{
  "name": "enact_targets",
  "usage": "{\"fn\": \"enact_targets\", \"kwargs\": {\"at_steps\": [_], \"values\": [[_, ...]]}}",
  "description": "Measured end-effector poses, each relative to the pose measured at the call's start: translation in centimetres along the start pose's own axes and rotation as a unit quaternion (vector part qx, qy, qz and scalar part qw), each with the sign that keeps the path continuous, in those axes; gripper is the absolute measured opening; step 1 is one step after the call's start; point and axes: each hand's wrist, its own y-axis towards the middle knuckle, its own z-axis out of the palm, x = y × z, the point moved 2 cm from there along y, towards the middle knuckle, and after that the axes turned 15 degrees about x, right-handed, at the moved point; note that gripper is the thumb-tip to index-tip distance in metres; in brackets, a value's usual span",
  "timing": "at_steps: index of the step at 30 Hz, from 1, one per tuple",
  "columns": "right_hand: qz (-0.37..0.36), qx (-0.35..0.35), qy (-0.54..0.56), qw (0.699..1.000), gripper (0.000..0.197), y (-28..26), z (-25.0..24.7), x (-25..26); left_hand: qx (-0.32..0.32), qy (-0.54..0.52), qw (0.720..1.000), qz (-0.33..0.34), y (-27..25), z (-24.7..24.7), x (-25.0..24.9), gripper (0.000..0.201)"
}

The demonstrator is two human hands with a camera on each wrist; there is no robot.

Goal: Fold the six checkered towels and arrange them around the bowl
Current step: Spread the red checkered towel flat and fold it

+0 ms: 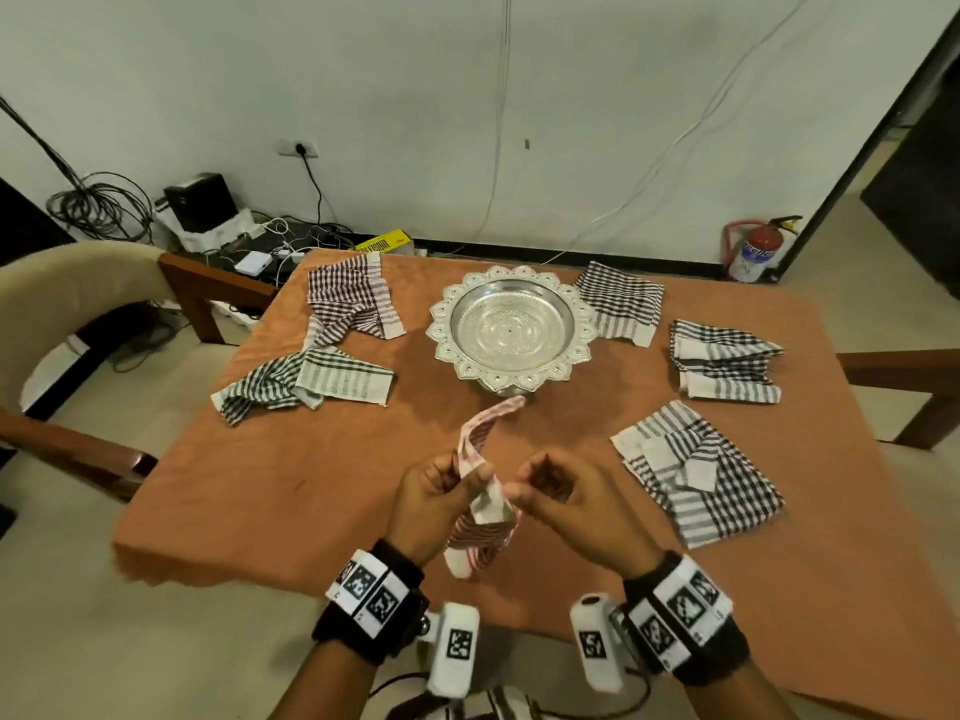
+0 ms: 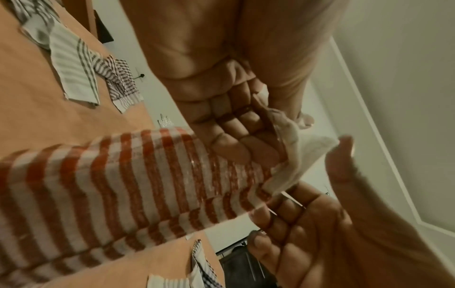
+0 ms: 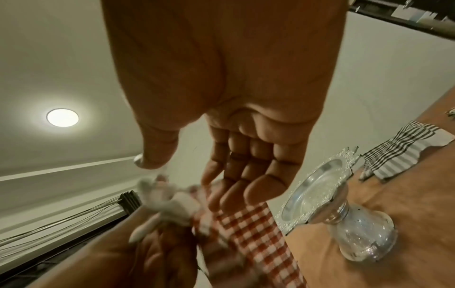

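My left hand (image 1: 470, 472) (image 2: 278, 132) pinches the white edge of a red-and-white checkered towel (image 1: 483, 543) (image 2: 123, 185) (image 3: 258, 233), which hangs bunched above the table's near side. The right hand (image 1: 524, 485) (image 3: 189, 181) hovers beside it; its thumb and loosely curled fingers stand apart with nothing between them, and the thumb tip is close to the towel's corner. The silver pedestal bowl (image 1: 447, 324) (image 3: 320, 191) stands at the table's middle. Two crumpled towels (image 1: 353, 298) (image 1: 306, 381) lie left of it. Three folded towels (image 1: 621, 301) (image 1: 724, 361) (image 1: 696, 470) lie to its right.
The table carries an orange cloth (image 1: 311, 511). A cushioned wooden chair (image 1: 78, 288) stands at the left and another chair's arm (image 1: 904, 366) at the right. Cables and boxes (image 1: 249, 241) lie on the floor behind, and a fire extinguisher (image 1: 753, 252) stands by the wall.
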Motion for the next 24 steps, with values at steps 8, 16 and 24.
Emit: {"fn": "enact_targets", "kwargs": {"at_steps": [8, 16, 24], "values": [[-0.080, -0.028, -0.055, 0.995, 0.011, -5.3, 0.4, 1.1, 0.028, 0.022, 0.999, 0.007, -1.7, 4.0, 0.1, 0.042], [-0.090, -0.047, -0.139, 0.985, 0.019, -5.5, 1.0, 1.7, 0.073, 0.031, 0.997, 0.003, -1.4, 5.0, -0.9, 0.045], [0.042, -0.113, -0.094, 0.988, 0.006, -5.6, -7.7, 0.5, 0.096, 0.207, 0.969, -0.096, -1.1, -3.5, -4.6, 0.010]]}}
